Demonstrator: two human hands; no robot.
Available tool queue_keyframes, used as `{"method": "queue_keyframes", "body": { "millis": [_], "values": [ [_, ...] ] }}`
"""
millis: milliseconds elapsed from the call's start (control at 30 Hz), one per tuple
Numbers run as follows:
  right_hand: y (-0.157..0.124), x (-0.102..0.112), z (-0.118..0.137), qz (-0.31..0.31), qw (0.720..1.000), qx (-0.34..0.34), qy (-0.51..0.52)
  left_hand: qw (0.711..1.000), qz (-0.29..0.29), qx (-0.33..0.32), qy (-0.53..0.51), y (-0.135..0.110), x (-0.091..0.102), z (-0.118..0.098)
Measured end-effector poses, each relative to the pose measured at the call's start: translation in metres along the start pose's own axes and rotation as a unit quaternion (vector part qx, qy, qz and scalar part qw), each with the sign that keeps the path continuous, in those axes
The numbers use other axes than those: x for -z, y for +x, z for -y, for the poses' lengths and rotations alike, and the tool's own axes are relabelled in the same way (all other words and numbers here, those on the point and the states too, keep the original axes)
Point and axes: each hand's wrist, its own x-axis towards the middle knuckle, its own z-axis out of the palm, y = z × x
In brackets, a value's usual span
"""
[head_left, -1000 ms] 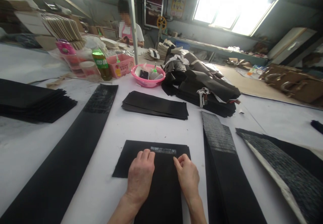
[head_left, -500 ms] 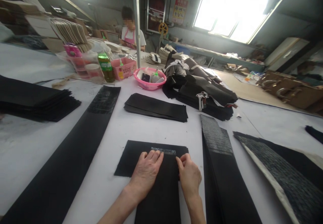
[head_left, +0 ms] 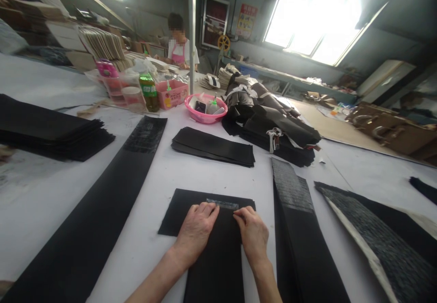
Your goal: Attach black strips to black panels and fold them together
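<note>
A long black strip runs away from me, its far end lying across a wider black piece. Beyond that end a narrow shiny band, like wet glue, shows on the wider piece. My left hand has its fingers closed together at the strip's far left corner. At the far right corner my right hand pinches the edge between thumb and forefinger. The fingertips' undersides are hidden. To the right lie overlapping black strips with shiny grey ends.
Another long black strip lies to the left, beside a black stack. Farther back are flat black pieces, a pink basin, a green bottle and a dark heap. A person sits across the table.
My right hand has shifted slightly left along the strip's far end. My left hand stays at its corner. The whole view has moved a little.
</note>
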Motion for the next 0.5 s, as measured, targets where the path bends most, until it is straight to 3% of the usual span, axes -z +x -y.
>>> {"method": "queue_keyframes", "body": {
  "millis": [167, 500],
  "values": [
    [0.016, 0.008, 0.004, 0.016, 0.999, 0.026, -0.029, 1.0, 0.006, -0.01, -0.008, 0.001, 0.002, 0.005],
    [0.05, 0.003, 0.011, 0.084, 0.987, 0.134, -0.027, 0.998, -0.004, 0.015, -0.053, 0.018, 0.002, 0.012]
  ]
}}
